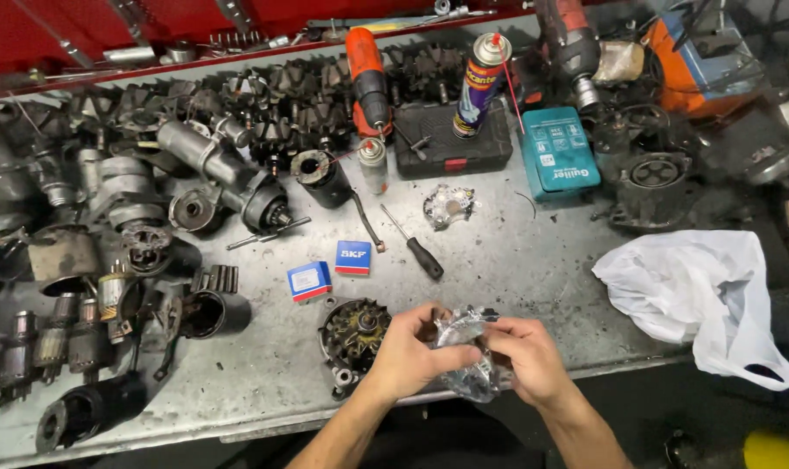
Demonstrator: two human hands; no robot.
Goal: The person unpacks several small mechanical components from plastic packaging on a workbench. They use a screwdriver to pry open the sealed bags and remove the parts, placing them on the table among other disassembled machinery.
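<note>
Both hands are at the near edge of the desk (516, 252), gripping one thing between them: a small clear crinkled plastic bag (464, 334) with a metal part inside. The part is too wrapped to identify.

Left hand (412, 347): fingers clenched over the bag's left side, thumb across the front. Right hand (524, 352): fingers pinching the bag's right side and top.

The bag's long axis runs roughly vertical in the head view, top end towards the far side of the desk, bottom end hanging past the near edge. The bag is held just above the desk; I cannot tell whether it touches.

Just left of the left hand there is an alternator housing (353, 334) lying flat, open face up. Two small blue-and-red boxes (329, 269) sit beyond it. A black-handled screwdriver (414, 245) lies diagonally, handle towards the hands, tip pointing far-left. A white plastic bag (698, 291) is at the right, well apart from the hands. A spray can (479, 85) stands upright at the far side, beside a black case (451, 139).
</note>
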